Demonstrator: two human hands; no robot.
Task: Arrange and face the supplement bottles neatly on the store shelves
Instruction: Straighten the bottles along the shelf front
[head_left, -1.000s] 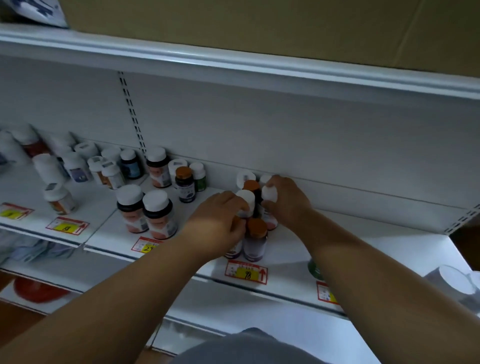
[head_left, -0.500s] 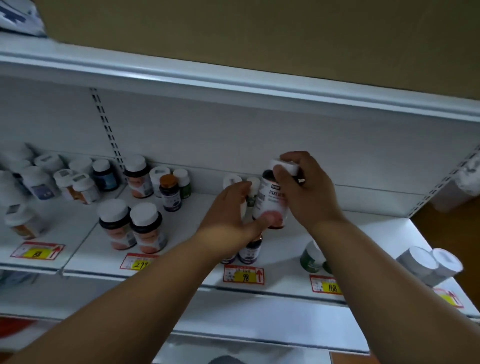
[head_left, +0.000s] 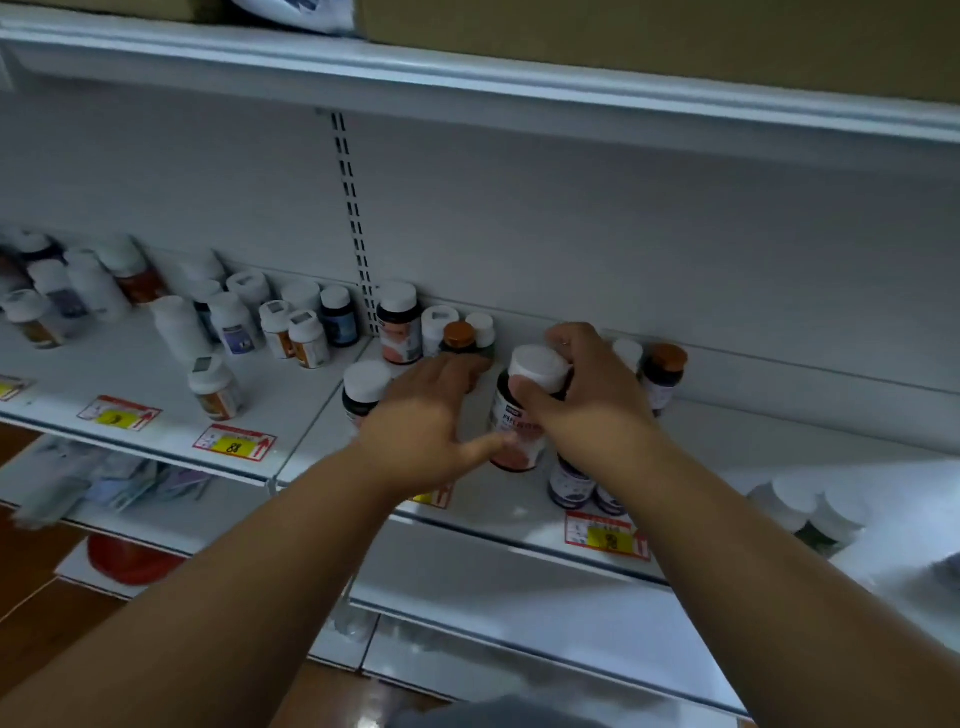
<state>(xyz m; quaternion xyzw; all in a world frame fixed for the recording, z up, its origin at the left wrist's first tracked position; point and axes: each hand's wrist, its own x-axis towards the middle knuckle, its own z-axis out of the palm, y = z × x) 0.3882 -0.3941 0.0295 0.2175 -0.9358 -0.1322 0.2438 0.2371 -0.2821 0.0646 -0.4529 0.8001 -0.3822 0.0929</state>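
Observation:
My right hand (head_left: 582, 395) grips a dark supplement bottle (head_left: 519, 431) with a white cap and a pink label, fingers curled over its cap and shoulder. The bottle is upright over the white shelf (head_left: 493, 499). My left hand (head_left: 431, 410) lies flat with straight fingers beside it; its thumb touches the bottle's lower side. Just left of that hand stands a white-capped dark bottle (head_left: 363, 387). Two purple-labelled bottles (head_left: 571, 480) stand under my right wrist. An orange-capped bottle (head_left: 662, 374) stands at the back, right of my right hand.
Several white-capped bottles (head_left: 306, 338) stand loosely on the left shelf section. A pink-label bottle (head_left: 399, 325) and an orange-capped one (head_left: 459, 336) sit at the back wall. Two bottles (head_left: 810, 514) stand far right. Price tags (head_left: 608, 535) line the shelf edge. An upper shelf (head_left: 467, 83) overhangs.
My right hand has carried the pink-label bottle down and to the left along the shelf. My left hand has opened flat beside it. The camera has swung left.

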